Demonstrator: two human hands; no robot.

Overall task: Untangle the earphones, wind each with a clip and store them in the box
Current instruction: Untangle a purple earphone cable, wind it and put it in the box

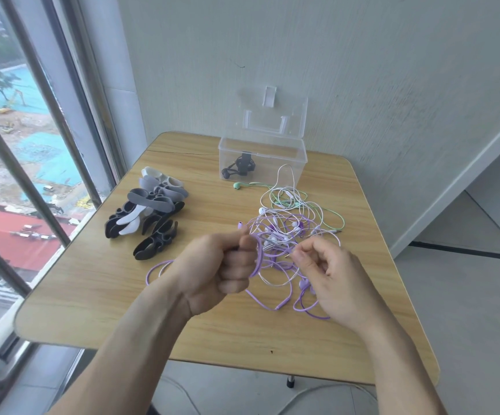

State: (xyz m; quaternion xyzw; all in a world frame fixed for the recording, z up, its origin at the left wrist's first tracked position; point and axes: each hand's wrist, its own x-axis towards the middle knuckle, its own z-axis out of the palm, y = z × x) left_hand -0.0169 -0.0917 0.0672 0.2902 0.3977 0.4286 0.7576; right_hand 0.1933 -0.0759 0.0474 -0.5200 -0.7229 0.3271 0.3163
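Left hand (227,265), fingers curled into a fist around a bundle of glossy purple cord (257,256) that loops over the knuckles and trails in a thin loop behind the wrist. Right hand (329,271), thumb and forefinger pinched narrow on a fine strand just beside the left fingers; remaining fingers loosely curled. Beyond both sets of fingertips, the tangle of earphones (287,220): thin round purple, white and mint-green cords with small smooth buds. Farther out, the clear hard-plastic box (272,151), lid upright, holding a wound black earphone (239,167). Left of the left fingers, a heap of soft, rounded black, grey and white clips (150,211) on the wood-grain table (93,280)
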